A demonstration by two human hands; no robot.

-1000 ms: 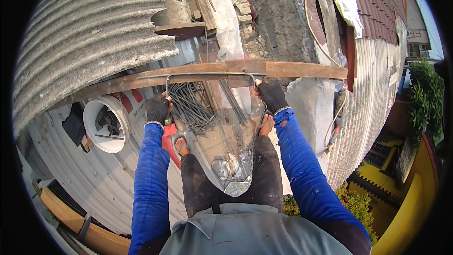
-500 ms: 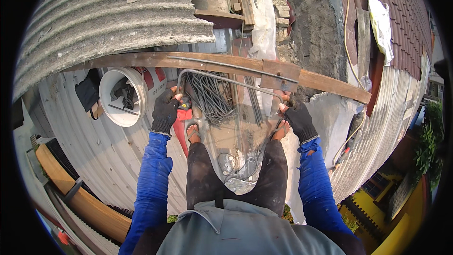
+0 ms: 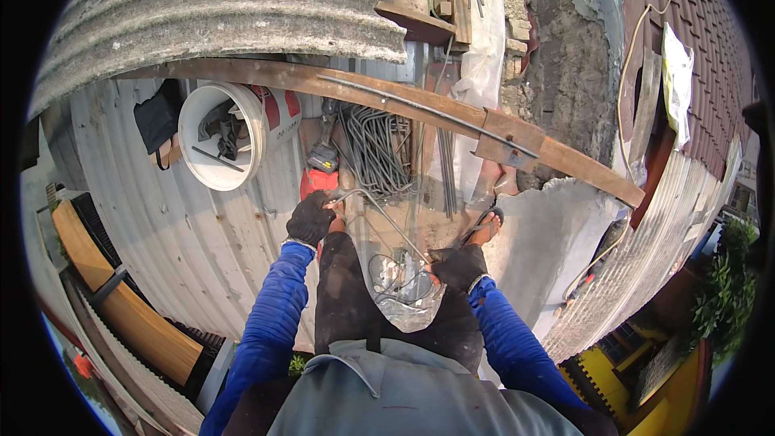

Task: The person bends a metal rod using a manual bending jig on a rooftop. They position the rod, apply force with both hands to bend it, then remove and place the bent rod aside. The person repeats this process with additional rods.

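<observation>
"what step is this?"
"holding. the left hand (image 3: 309, 220) and right hand (image 3: 457, 268) grip the bent rod (image 3: 395, 225) between them."
"and next?"
"i think moving it needs both hands tight."

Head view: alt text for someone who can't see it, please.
The left hand and right hand, both gloved, hold a bent metal rod between them. Beyond lie a pile of bent rods and a long wooden beam, with a white bucket to the left.

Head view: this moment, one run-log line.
Black-gloved left hand: closed on bent grey metal rod | black-gloved right hand: closed on same rod | beyond: bent grey rods
</observation>
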